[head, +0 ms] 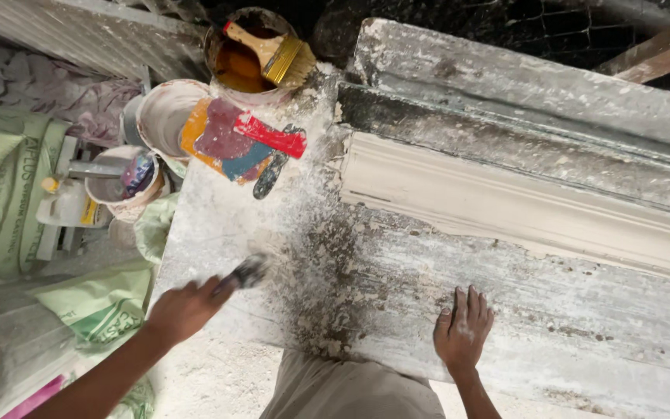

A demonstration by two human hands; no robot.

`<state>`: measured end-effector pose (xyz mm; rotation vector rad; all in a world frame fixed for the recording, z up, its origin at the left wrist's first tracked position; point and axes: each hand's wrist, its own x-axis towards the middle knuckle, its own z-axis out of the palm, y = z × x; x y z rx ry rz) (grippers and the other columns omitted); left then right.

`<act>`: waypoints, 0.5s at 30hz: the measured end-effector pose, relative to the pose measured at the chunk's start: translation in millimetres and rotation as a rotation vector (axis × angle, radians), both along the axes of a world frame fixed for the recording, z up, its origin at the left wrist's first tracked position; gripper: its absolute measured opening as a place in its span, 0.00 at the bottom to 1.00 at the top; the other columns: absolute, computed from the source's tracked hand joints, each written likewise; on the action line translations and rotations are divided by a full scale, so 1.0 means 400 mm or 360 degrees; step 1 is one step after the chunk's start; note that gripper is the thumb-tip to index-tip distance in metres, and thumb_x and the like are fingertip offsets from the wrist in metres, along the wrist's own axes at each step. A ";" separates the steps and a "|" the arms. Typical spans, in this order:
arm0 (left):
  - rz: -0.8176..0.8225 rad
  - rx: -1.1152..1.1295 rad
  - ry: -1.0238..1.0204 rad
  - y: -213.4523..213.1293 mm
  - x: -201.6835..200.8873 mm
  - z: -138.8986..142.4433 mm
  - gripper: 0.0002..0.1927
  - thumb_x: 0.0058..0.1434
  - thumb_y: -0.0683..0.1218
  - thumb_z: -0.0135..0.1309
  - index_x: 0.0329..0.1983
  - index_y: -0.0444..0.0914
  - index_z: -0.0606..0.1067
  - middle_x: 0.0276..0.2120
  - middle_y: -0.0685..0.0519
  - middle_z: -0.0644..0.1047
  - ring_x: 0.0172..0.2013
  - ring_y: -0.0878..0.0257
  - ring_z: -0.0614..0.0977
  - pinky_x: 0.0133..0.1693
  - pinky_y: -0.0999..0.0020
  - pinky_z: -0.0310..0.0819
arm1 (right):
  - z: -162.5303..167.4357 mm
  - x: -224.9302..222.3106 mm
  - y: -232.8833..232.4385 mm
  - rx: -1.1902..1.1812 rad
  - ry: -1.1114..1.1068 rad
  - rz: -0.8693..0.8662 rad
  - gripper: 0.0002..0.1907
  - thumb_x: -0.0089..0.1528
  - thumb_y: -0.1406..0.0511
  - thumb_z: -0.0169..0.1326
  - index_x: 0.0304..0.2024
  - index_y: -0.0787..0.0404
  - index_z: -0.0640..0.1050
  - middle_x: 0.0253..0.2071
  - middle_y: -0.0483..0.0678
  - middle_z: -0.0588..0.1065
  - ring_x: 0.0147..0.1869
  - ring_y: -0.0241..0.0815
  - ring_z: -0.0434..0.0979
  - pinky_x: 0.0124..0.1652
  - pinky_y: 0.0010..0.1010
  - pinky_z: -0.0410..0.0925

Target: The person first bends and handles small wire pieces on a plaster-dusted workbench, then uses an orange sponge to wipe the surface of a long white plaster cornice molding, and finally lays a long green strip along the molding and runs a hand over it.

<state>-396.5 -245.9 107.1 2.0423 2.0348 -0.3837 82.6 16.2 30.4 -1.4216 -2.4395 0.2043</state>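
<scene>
My left hand (pixel 184 309) grips a dark scraper-like tool (pixel 246 272), blurred, its blade on the plaster-crusted workbench (pixel 397 279) beside a patch of grey crumbled residue (pixel 327 264). My right hand (pixel 463 330) rests flat, fingers spread, on the bench's near edge. Behind both hands a long white plaster cornice moulding (pixel 521 206) lies diagonally across the bench.
At the bench's far left corner stands a tin of orange-brown liquid (pixel 234 66) with a wide brush (pixel 277 53) across it, next to coloured plastic scrapers (pixel 238 140) and a dark tool (pixel 271 171). White buckets (pixel 164 116) and green sacks (pixel 5 194) crowd the floor at left.
</scene>
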 end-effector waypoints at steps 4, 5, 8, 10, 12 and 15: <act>0.0461 -0.0302 -0.0534 0.254 0.155 -0.051 0.18 0.81 0.53 0.42 0.69 0.44 0.65 0.34 0.51 0.80 0.26 0.59 0.81 0.23 0.65 0.75 | -0.014 0.007 0.000 0.0019 -0.0031 0.0005 0.26 0.67 0.60 0.44 0.66 0.62 0.70 0.71 0.62 0.64 0.76 0.65 0.58 0.70 0.64 0.49; 0.0268 0.0014 -0.0399 0.295 0.190 -0.058 0.19 0.73 0.49 0.46 0.65 0.43 0.67 0.37 0.50 0.78 0.28 0.58 0.82 0.23 0.64 0.77 | -0.019 0.009 0.004 0.0022 -0.0020 0.0004 0.26 0.66 0.61 0.45 0.66 0.62 0.70 0.71 0.62 0.63 0.76 0.65 0.58 0.70 0.64 0.49; 0.0498 0.0178 -0.0930 0.313 0.209 -0.063 0.21 0.66 0.48 0.53 0.61 0.43 0.69 0.43 0.47 0.76 0.30 0.59 0.82 0.27 0.66 0.80 | -0.024 0.014 0.013 0.0028 0.0128 0.0058 0.24 0.68 0.62 0.45 0.66 0.63 0.70 0.71 0.64 0.63 0.77 0.66 0.56 0.71 0.61 0.50; 0.0738 0.0385 -0.1279 0.243 0.176 -0.061 0.20 0.67 0.49 0.55 0.60 0.42 0.70 0.45 0.46 0.77 0.33 0.59 0.82 0.31 0.66 0.80 | -0.017 0.006 0.017 0.0031 0.0267 0.0147 0.23 0.69 0.62 0.46 0.66 0.64 0.69 0.69 0.65 0.63 0.76 0.66 0.56 0.71 0.59 0.51; 0.0756 0.0937 -0.1267 0.141 0.134 -0.066 0.18 0.69 0.47 0.55 0.60 0.39 0.70 0.47 0.45 0.78 0.39 0.57 0.82 0.37 0.62 0.79 | 0.002 -0.017 0.003 0.0025 0.0402 0.0243 0.22 0.70 0.63 0.45 0.65 0.65 0.68 0.67 0.65 0.64 0.74 0.65 0.57 0.69 0.58 0.51; 0.1883 0.1178 -0.2066 0.055 0.082 -0.107 0.14 0.76 0.47 0.44 0.59 0.37 0.71 0.47 0.44 0.80 0.26 0.63 0.76 0.28 0.68 0.76 | 0.030 -0.128 -0.021 -0.0151 0.0400 0.0382 0.18 0.67 0.66 0.46 0.59 0.59 0.73 0.58 0.56 0.71 0.67 0.57 0.67 0.69 0.53 0.57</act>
